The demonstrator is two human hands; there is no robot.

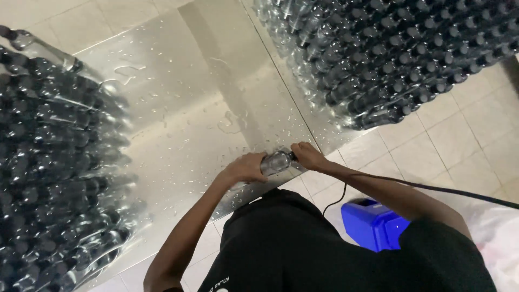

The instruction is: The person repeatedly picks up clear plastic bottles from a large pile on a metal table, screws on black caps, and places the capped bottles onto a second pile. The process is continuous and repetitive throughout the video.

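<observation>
Gripping a clear bottle (pixel 277 161), left hand (pixel 246 167) wraps its body; right hand (pixel 308 156) pinches the cap end, best kept steady.

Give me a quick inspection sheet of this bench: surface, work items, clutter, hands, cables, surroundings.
Surface: steel table, wet with scattered droplets.
Job's things: small clear bottle, lying sideways at the table's near edge, dark end toward the right hand.
Clutter: wrapped stacks of dark-capped bottles on the left and at the far right.
Grippers: left hand grips the bottle body; right hand at its dark end.
Cables: black cable runs across the right forearm.
Surroundings: pale tiled floor; blue plastic container on it.
</observation>
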